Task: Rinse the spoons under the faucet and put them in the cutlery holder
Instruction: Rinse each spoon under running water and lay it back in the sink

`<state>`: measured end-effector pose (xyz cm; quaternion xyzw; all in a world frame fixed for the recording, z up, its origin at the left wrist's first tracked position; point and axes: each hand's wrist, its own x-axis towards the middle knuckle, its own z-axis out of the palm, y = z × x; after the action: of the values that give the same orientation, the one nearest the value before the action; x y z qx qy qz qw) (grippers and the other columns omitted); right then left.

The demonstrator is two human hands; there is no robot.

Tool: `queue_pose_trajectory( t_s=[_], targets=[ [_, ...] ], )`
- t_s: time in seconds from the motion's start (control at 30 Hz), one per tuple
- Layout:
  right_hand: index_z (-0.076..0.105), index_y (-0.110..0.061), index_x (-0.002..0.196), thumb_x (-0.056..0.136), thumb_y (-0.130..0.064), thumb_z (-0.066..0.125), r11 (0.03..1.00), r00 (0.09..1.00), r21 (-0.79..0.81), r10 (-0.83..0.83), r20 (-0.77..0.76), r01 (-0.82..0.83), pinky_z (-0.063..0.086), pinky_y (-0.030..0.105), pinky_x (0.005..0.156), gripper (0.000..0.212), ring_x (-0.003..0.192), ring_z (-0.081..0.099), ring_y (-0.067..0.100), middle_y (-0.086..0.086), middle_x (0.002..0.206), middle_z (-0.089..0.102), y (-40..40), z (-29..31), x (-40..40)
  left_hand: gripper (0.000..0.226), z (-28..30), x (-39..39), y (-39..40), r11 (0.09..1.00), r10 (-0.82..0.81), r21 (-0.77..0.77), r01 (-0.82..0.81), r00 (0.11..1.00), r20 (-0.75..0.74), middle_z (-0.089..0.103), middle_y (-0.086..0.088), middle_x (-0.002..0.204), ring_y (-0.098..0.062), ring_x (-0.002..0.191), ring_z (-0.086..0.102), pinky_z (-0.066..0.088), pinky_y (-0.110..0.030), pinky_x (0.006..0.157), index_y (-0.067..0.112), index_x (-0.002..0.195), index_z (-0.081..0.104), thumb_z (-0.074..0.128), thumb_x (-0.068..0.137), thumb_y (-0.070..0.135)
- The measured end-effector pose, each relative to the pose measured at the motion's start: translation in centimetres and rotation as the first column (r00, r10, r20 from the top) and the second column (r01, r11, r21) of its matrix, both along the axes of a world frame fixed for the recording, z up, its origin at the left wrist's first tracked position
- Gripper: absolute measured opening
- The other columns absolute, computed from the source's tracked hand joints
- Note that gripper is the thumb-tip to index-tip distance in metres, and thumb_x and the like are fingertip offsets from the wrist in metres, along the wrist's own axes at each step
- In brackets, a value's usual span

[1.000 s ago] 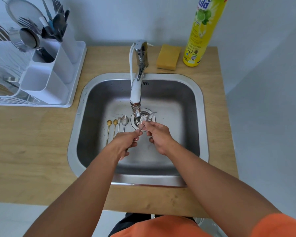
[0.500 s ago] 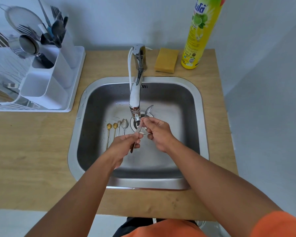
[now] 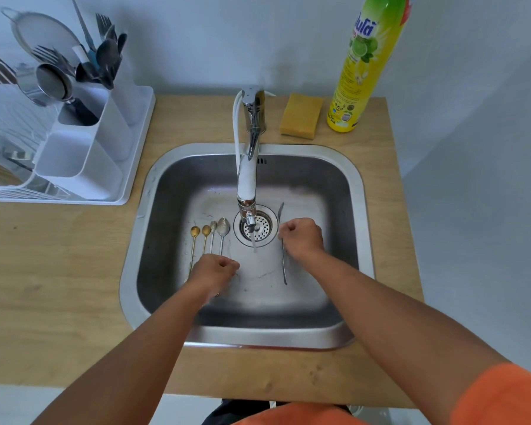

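Note:
Water runs from the faucet (image 3: pixel 248 191) into the steel sink (image 3: pixel 362 210). My right hand (image 3: pixel 301 237) is right of the drain, shut on a thin silver spoon (image 3: pixel 284 268) held upright along the sink floor, clear of the stream. Several spoons lie side by side left of the drain: two gold spoons (image 3: pixel 195 231) and two silver spoons (image 3: pixel 223 225). My left hand (image 3: pixel 215 269) is a fist over their handles, and the larger silver spoon's handle runs under it. The white cutlery holder (image 3: pixel 83 154) stands at the left with utensils in its back compartments.
A dish rack (image 3: pixel 0 179) with a strainer and a metal cup sits behind the holder. A yellow sponge (image 3: pixel 301 119) and a tall dish soap bottle (image 3: pixel 359 72) stand behind the sink on the wooden counter (image 3: pixel 43 271).
My hands have parted. The right one carried the spoon out from under the stream to the right; the left let go of it and dropped onto the handles of the lying spoons.

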<state>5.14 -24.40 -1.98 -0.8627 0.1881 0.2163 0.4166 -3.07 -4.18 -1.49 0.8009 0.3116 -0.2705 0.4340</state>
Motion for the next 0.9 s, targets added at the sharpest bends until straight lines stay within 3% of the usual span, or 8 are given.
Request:
queue_pose_trajectory(
  t_s=[0.1, 0.2, 0.3, 0.5, 0.6, 0.7, 0.9],
  targets=[
    [0.069, -0.014, 0.070, 0.096, -0.022, 0.060, 0.994, 0.999, -0.101, 0.037, 0.000, -0.037, 0.048, 0.028, 0.068, 0.028, 0.083, 0.068, 0.030, 0.008, 0.085, 0.075, -0.2, -0.9, -0.5, 0.023, -0.8, 0.4, 0.8, 0.981, -0.058, 0.188, 0.058, 0.998, -0.001, 0.074, 0.001, 0.062, -0.015, 0.052, 0.067, 0.048, -0.024, 0.052, 0.023, 0.079, 0.079, 0.067, 0.096, 0.033],
    [0.065, -0.016, 0.070, 0.098, -0.024, 0.059, 0.980, 0.998, -0.189, 0.063, -0.010, -0.063, 0.042, 0.028, 0.067, 0.029, 0.088, 0.067, 0.035, 0.012, 0.092, 0.074, -0.1, -1.9, -1.0, 0.026, -1.3, 0.8, 1.3, 0.947, -0.104, 0.304, 0.106, 0.994, -0.024, 0.073, 0.004, 0.067, -0.013, 0.062, 0.066, 0.042, -0.024, 0.052, 0.026, 0.073, 0.076, 0.065, 0.095, 0.034],
    [0.072, -0.012, 0.086, 0.099, -0.026, 0.057, 0.959, 0.994, -0.262, 0.107, -0.031, -0.111, 0.042, 0.028, 0.068, 0.025, 0.092, 0.066, 0.037, 0.014, 0.099, 0.072, -0.1, -2.8, -1.3, 0.020, -1.6, 1.3, 1.5, 0.907, -0.129, 0.400, 0.133, 0.991, -0.038, 0.072, 0.008, 0.079, -0.012, 0.069, 0.062, 0.042, -0.024, 0.058, 0.028, 0.077, 0.073, 0.065, 0.093, 0.038],
    [0.073, -0.011, 0.089, 0.099, -0.028, 0.057, 0.954, 0.992, -0.273, 0.119, -0.036, -0.125, 0.042, 0.029, 0.069, 0.025, 0.093, 0.066, 0.038, 0.015, 0.100, 0.072, 0.1, -3.3, -0.9, 0.015, -2.3, 2.4, 1.1, 0.860, -0.151, 0.488, 0.151, 0.988, -0.040, 0.069, 0.004, 0.090, -0.016, 0.071, 0.057, 0.033, -0.025, 0.054, 0.027, 0.083, 0.065, 0.065, 0.091, 0.039],
    [0.067, -0.012, 0.076, 0.095, -0.022, 0.058, 0.966, 0.993, -0.233, 0.107, -0.049, -0.116, 0.041, 0.030, 0.067, 0.024, 0.088, 0.065, 0.038, 0.017, 0.094, 0.072, 0.2, -3.0, -0.2, 0.012, -2.7, 2.8, 1.2, 0.863, -0.110, 0.496, 0.091, 0.994, 0.010, 0.068, 0.000, 0.102, -0.026, 0.090, 0.063, 0.041, -0.030, 0.067, 0.026, 0.092, 0.064, 0.064, 0.094, 0.039],
    [0.071, -0.010, 0.078, 0.094, -0.020, 0.057, 0.973, 0.995, -0.211, 0.078, -0.065, -0.090, 0.045, 0.030, 0.069, 0.024, 0.090, 0.066, 0.037, 0.015, 0.094, 0.073, 0.0, -2.9, 0.3, 0.016, -3.0, 2.8, 1.1, 0.843, -0.140, 0.524, 0.124, 0.990, -0.009, 0.068, -0.005, 0.110, -0.030, 0.100, 0.065, 0.043, -0.034, 0.074, 0.026, 0.106, 0.067, 0.062, 0.097, 0.038],
    [0.078, -0.011, 0.092, 0.090, -0.036, 0.071, 0.979, 0.992, -0.188, 0.056, -0.113, -0.077, 0.059, 0.034, 0.085, 0.026, 0.095, 0.071, 0.032, 0.013, 0.100, 0.076, -0.8, -3.5, 1.5, 0.027, -3.2, 2.8, 1.1, 0.791, -0.211, 0.568, 0.228, 0.973, -0.097, 0.072, -0.006, 0.098, -0.026, 0.081, 0.060, 0.043, -0.032, 0.068, 0.021, 0.099, 0.075, 0.057, 0.101, 0.041]
  ],
)
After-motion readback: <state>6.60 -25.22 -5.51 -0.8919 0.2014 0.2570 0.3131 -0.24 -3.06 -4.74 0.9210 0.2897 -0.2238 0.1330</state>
